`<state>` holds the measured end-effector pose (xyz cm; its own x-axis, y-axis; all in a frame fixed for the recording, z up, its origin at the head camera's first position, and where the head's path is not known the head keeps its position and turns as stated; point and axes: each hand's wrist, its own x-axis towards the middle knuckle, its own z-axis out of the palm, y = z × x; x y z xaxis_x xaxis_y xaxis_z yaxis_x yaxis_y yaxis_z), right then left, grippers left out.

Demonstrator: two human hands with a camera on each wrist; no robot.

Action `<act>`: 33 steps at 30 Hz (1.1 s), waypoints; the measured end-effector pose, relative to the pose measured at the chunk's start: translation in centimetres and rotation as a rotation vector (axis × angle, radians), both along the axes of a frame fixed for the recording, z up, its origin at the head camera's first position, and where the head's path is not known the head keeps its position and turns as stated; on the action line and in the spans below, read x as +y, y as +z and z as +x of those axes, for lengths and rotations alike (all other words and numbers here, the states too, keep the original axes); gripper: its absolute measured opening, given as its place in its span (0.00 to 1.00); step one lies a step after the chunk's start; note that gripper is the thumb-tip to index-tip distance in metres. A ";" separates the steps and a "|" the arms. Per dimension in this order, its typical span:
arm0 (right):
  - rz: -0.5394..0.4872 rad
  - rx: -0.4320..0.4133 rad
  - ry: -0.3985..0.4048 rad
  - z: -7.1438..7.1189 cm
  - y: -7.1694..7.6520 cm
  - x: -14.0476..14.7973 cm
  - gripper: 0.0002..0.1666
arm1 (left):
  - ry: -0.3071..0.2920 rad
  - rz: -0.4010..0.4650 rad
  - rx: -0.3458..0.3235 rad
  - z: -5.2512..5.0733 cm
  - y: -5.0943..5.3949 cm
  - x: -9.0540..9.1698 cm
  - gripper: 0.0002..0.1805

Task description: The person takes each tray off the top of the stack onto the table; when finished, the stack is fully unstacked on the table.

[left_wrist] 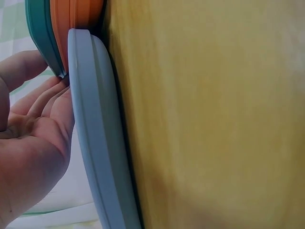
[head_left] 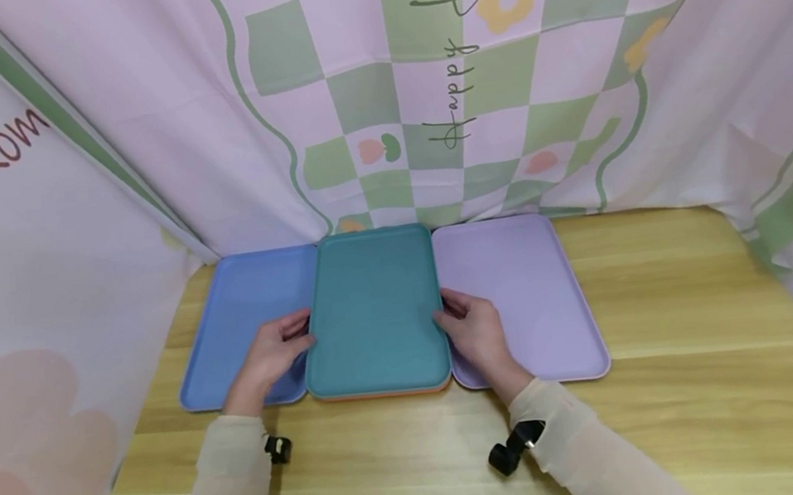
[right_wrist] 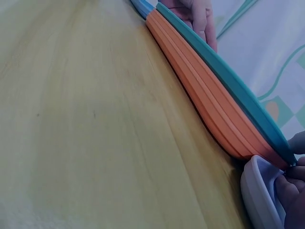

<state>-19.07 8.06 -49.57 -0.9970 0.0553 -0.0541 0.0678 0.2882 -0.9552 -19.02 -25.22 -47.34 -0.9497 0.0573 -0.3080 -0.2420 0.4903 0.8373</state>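
A teal tray lies on top of an orange tray, whose edge shows as a thin strip at the front in the head view. My left hand pinches the teal tray's left rim, thumb above and fingertips under it. On the opposite rim, my right hand grips the same tray, its fingertips partly hidden. The blue tray sits on the left, below my left hand. To the right, a lilac tray lies below my right hand. Both side trays touch or nearly touch the middle stack.
The trays stand in a row on a wooden table, close against a printed curtain at the back. More curtain hangs along the left and right sides. A black wrist camera is strapped at the right cuff, another at the left.
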 end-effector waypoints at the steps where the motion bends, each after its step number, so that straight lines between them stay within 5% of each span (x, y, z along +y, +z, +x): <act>1: 0.003 -0.005 -0.005 0.0 0.0 0.0 0.28 | -0.001 0.003 -0.001 0.0 0.0 0.0 0.32; 14: 0.017 -0.066 -0.047 -0.2 0.3 -0.1 0.27 | -0.001 0.044 -0.008 0.0 -0.1 -0.1 0.33; 33: -0.103 -0.120 -0.118 0.1 0.8 1.7 0.25 | -0.021 0.073 0.015 0.0 0.0 -0.2 0.31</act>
